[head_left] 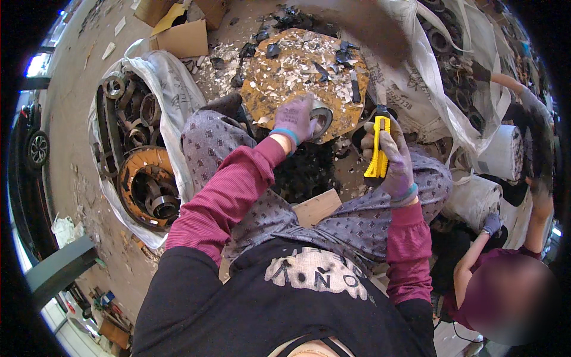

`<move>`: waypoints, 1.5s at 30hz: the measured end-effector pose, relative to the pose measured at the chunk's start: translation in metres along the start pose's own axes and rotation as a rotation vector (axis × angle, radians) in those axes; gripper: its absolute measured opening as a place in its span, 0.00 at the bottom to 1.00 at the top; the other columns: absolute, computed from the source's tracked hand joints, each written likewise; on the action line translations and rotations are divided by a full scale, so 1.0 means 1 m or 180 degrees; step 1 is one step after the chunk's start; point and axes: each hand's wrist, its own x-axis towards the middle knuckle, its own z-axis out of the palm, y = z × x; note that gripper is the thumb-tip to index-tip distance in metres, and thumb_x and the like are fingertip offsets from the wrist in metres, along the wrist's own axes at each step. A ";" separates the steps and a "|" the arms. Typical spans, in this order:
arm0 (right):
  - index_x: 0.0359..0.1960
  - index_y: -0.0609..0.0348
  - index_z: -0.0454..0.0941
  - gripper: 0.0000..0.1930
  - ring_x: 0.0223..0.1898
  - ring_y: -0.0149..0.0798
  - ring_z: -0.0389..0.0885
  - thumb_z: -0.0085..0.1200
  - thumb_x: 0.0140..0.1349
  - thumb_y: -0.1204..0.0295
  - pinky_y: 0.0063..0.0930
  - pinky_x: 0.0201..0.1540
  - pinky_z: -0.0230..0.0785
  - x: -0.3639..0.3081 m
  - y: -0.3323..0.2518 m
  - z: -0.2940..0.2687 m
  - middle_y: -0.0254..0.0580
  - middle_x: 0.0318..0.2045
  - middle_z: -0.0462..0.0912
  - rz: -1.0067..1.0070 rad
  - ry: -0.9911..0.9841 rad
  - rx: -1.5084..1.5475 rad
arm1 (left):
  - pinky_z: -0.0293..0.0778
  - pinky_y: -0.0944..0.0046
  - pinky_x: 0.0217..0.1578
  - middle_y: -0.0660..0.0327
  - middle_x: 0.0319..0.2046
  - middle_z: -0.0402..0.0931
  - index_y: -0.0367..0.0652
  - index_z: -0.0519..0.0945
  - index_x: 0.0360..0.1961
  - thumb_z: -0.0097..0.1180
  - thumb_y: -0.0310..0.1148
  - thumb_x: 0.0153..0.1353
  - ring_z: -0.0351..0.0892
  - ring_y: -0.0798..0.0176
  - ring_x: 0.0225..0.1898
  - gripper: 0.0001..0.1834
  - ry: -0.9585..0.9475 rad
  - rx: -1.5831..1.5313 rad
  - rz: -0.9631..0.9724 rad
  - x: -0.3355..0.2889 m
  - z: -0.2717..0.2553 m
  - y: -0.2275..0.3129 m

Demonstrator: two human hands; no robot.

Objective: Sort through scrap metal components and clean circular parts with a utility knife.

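My left hand [295, 118], in a light glove, is closed round a grey metal ring [322, 122] at the near edge of a rusty-brown board [264, 89]. White flakes and torn black scraps are strewn over that board. In my gloved right hand [397, 157] is a yellow utility knife [378, 146], held upright with its blade end pointing away from me. The knife is to the right of the ring and apart from it. A slim black tool [355, 88] lies on the board's right side.
At left stands a white sack [177, 89] of rings and metal parts. More rings fill a white sack [485, 41] at far right. An open cardboard box [181, 40] sits far left. A co-worker [491, 291] is close by on the right, arms reaching toward white rolls [476, 199].
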 end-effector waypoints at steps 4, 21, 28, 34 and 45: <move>0.64 0.51 0.61 0.24 0.38 0.28 0.79 0.49 0.66 0.69 0.19 0.36 0.74 0.015 0.011 -0.008 0.41 0.47 0.77 0.0343 -0.0062 -0.0671 | 0.72 0.50 0.46 0.46 0.43 0.76 0.44 0.70 0.54 0.62 0.42 0.47 0.77 0.43 0.44 0.32 -0.0271 -0.0388 -0.0294 0.004 0.005 -0.009; 0.66 0.31 0.58 0.42 0.48 0.51 0.76 0.50 0.48 0.85 0.40 0.49 0.72 0.058 0.036 -0.027 0.46 0.50 0.75 -0.1336 -0.0971 -0.5133 | 0.72 0.52 0.48 0.47 0.44 0.77 0.48 0.71 0.57 0.58 0.41 0.49 0.76 0.44 0.47 0.30 -0.0399 -0.0541 -0.0310 0.012 0.000 -0.012; 0.66 0.31 0.58 0.44 0.47 0.48 0.77 0.49 0.46 0.86 0.38 0.48 0.73 0.066 0.027 -0.019 0.43 0.48 0.76 -0.1549 -0.1312 -0.5398 | 0.72 0.51 0.47 0.48 0.41 0.78 0.47 0.73 0.53 0.58 0.40 0.50 0.77 0.45 0.45 0.27 -0.0425 -0.0388 -0.0137 0.012 -0.004 -0.004; 0.64 0.31 0.61 0.42 0.47 0.47 0.77 0.48 0.47 0.87 0.38 0.48 0.73 0.066 0.020 -0.020 0.42 0.48 0.77 -0.1634 -0.1373 -0.5438 | 0.72 0.52 0.46 0.49 0.38 0.78 0.48 0.73 0.50 0.58 0.40 0.50 0.77 0.45 0.44 0.24 -0.0213 -0.0404 -0.0058 0.009 0.002 -0.008; 0.65 0.29 0.59 0.42 0.46 0.46 0.77 0.54 0.47 0.82 0.37 0.46 0.73 0.069 0.019 -0.019 0.42 0.48 0.76 -0.1612 -0.1524 -0.5600 | 0.72 0.51 0.43 0.50 0.36 0.78 0.47 0.73 0.48 0.58 0.39 0.50 0.77 0.45 0.42 0.23 -0.0098 -0.0317 0.0058 0.011 0.010 -0.011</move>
